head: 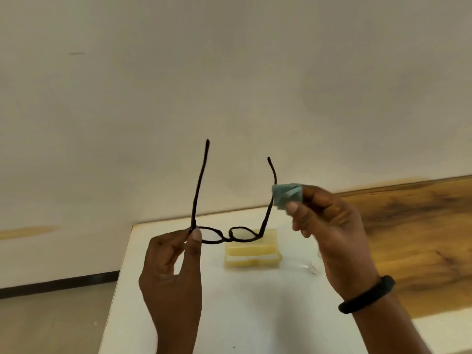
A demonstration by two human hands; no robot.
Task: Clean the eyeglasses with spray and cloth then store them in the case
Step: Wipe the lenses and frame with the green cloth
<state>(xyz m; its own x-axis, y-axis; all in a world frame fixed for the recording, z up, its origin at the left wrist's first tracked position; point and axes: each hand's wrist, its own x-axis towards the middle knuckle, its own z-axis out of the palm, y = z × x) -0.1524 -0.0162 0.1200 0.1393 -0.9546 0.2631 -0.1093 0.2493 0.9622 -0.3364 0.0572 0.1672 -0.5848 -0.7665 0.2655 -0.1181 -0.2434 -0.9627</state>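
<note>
Hands nearest: left hand [168, 272] and right hand [332, 231] hold black eyeglasses [226, 236] above a white table [255, 315].
Left thumb and fingers pinch the frame's corner at the hinge, temples pointing up; a yellow case [252, 254] lies on the table behind the lenses; right fingers pinch a teal cloth [287, 195] against the other temple.

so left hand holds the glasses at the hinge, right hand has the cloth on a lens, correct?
Not quite. The left hand does hold the glasses at the hinge, but the right hand has the cloth on a temple, up above the lenses, not on a lens. The head view shows it.
</note>
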